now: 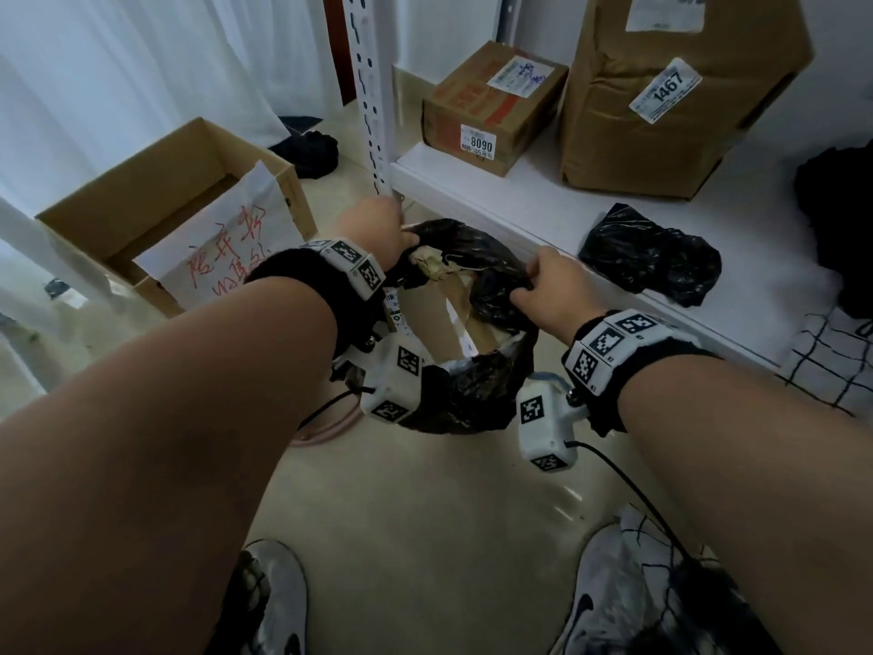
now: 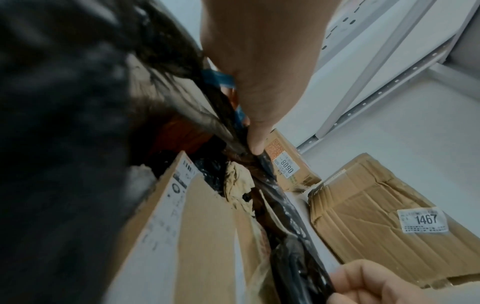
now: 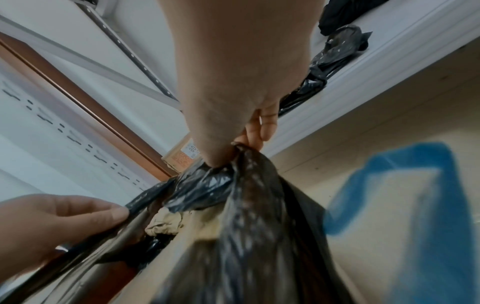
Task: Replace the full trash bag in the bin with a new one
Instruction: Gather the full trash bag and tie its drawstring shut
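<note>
Full black bag (image 1: 491, 276) on the floor in front of the shelf (image 1: 543, 200), mouth open, stuffed with flattened cardboard (image 1: 439, 319) and crumpled paper (image 1: 427, 264). Bin itself not clearly distinguishable; blue shape, blurred, seen in the right wrist view. Left hand (image 1: 378, 229) pinching the far rim of the bag, thumb and fingers closed on the plastic. Right hand (image 1: 548, 288) clenched on a gathered bunch of the rim at the shelf side. Spare bag (image 1: 649, 255), crumpled, lying on the shelf just right of the right hand. Two parcels further back on the shelf, labelled 8090 (image 1: 491, 108) and 1467 (image 1: 671, 87). Open box (image 1: 179, 210) with a handwritten sheet on the floor, left. Both shoes (image 1: 274, 602) visible at bottom edge.
</note>
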Demonstrator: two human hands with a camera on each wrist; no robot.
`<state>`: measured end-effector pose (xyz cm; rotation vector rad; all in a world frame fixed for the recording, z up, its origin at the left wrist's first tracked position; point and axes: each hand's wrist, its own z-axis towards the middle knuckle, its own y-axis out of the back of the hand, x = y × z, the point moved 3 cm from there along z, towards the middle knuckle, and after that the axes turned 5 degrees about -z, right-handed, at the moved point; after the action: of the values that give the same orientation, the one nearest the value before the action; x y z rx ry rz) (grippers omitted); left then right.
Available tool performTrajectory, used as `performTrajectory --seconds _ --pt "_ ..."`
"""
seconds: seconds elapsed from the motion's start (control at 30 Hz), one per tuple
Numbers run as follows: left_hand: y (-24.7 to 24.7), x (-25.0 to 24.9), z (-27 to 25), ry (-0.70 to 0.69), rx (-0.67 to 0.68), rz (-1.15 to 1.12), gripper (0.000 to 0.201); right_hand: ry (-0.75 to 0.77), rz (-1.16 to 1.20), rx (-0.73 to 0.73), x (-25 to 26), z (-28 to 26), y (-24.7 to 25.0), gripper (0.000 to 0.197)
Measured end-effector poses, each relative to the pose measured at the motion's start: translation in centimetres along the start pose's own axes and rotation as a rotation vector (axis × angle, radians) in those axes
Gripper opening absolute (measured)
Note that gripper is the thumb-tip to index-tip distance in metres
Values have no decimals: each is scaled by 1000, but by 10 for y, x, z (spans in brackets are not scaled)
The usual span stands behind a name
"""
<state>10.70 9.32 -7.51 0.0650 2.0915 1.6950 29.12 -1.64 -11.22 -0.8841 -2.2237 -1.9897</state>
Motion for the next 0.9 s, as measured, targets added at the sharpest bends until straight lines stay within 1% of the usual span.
performTrajectory --seconds 0.07,0.13,0.17,0.23,0.3,0.37,0.47,0.53,0.6,0.67,0.7,0.8,0.9 --pt "-2 -1 0 -37 36 3 31 -4 -5 16 -1 -2 1 18" --pt "1 -1 -2 -81 -18 -52 27 -12 -15 32 -2 0 4 18" --pt "4 -1 -3 -109 -65 -95 26 -14 -9 28 -1 1 6 22" --pt "9 -1 -7 -156 -129 -166 25 10 23 -8 4 5 11 39" --pt "10 -2 -10 -196 -125 -180 25 96 28 -21 19 7 17 50" --pt "10 -5 -16 -248 -105 -186 24 207 -1 16 37 9 21 53" --pt "11 -11 -22 -306 -95 -187 25 361 -56 88 64 14 21 53" --pt "12 -14 -23 -320 -98 -161 25 446 -101 117 76 15 19 45" --pt "14 -13 -24 -315 -106 -126 25 434 -173 123 79 16 16 30" --pt "16 -8 -23 -287 -130 -106 24 363 -176 85 73 19 17 20" --pt "17 -4 -21 -265 -147 -98 24 327 -171 55 71 20 18 18" --pt "19 5 -19 -191 -181 -53 26 257 -218 -27 59 20 24 17" --pt "20 18 -16 -85 -194 -30 26 191 -310 -104 41 19 31 25"
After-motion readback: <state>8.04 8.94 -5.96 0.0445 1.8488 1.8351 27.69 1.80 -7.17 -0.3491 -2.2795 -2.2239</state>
